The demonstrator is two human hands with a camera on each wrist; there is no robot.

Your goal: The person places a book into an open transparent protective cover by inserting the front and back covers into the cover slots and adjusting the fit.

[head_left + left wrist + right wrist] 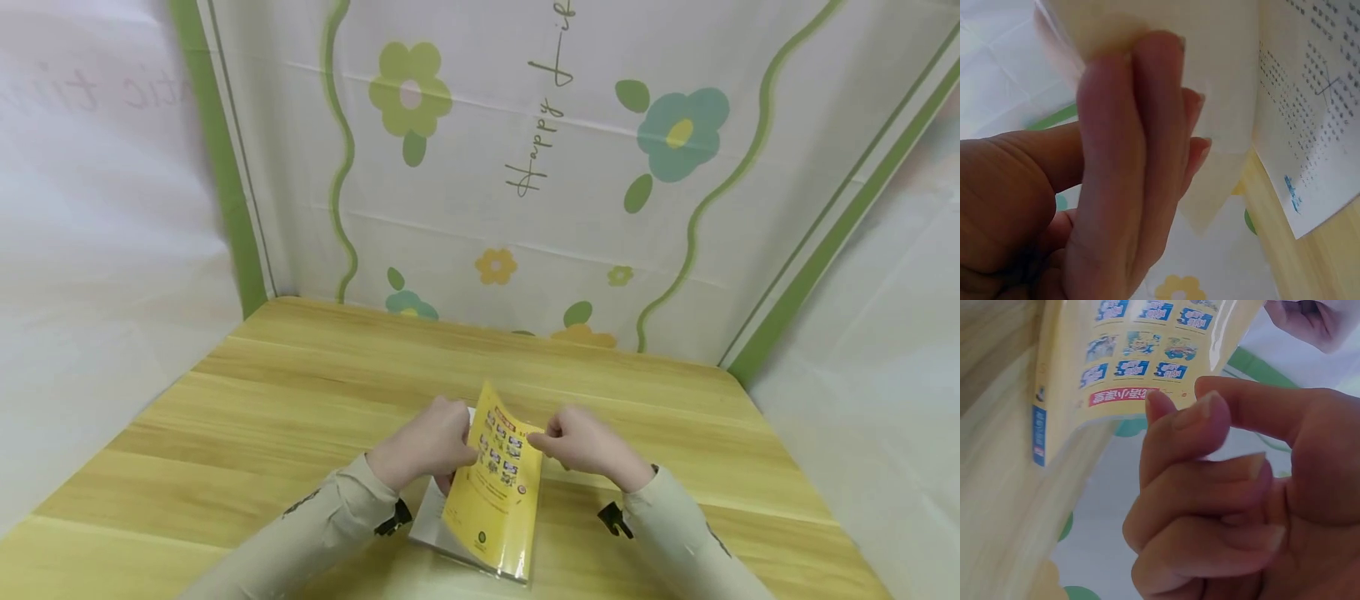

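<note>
Both sleeves, beige cloth, come in from the bottom edge. Between them a thin book (491,492) lies on the wooden surface (300,392), long axis running away from the person. Its yellow glossy cover is lifted up approx. vertical, w/ white printed pages under it. Left hand (427,442) grips the cover's left edge, fingers curled around it. Right hand (588,446) pinches the right edge w/ thumb and 1 finger, other fingers curled in. Both hands equally near. Behind hangs a flower-print cloth (525,167).

booklet (495,483) cover print too small to read, left hand (427,442) fingertips hidden behind cover
</note>
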